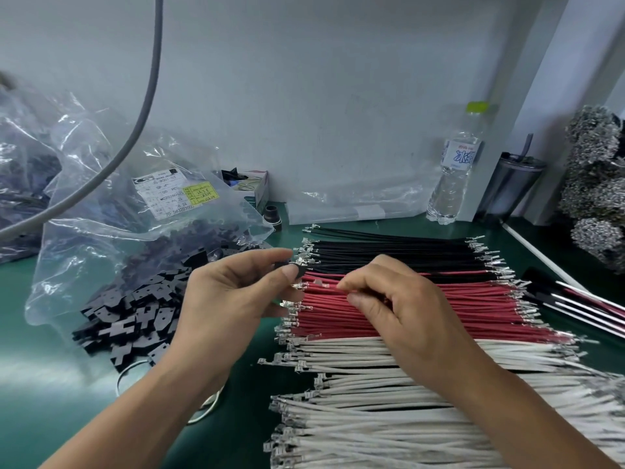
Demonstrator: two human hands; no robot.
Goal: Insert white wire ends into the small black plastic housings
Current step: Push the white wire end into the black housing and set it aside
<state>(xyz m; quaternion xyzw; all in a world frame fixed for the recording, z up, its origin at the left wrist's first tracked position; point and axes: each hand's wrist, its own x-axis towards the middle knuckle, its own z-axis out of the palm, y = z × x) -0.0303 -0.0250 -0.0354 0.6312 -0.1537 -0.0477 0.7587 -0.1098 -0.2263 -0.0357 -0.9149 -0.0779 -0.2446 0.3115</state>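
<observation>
My left hand [233,296] pinches a small black plastic housing [297,269] between thumb and forefinger, just above the wire pile. My right hand [402,309] hovers over the red wires with its fingers curled, pinching a thin wire near its fingertips; the wire's colour is hard to tell. White wires [389,401] with metal terminals lie in a thick stack at the front right. Red wires [422,309] lie behind them and black wires [389,252] further back. A heap of black housings [135,316] spills from a clear plastic bag [111,184] at the left.
The green mat [30,333] covers the bench. A water bottle [455,167], a dark tumbler [510,187] and coils of metal terminals [598,184] stand at the back right. Finished wire sets [581,302] lie at the right edge. A grey cable [135,123] hangs overhead at left.
</observation>
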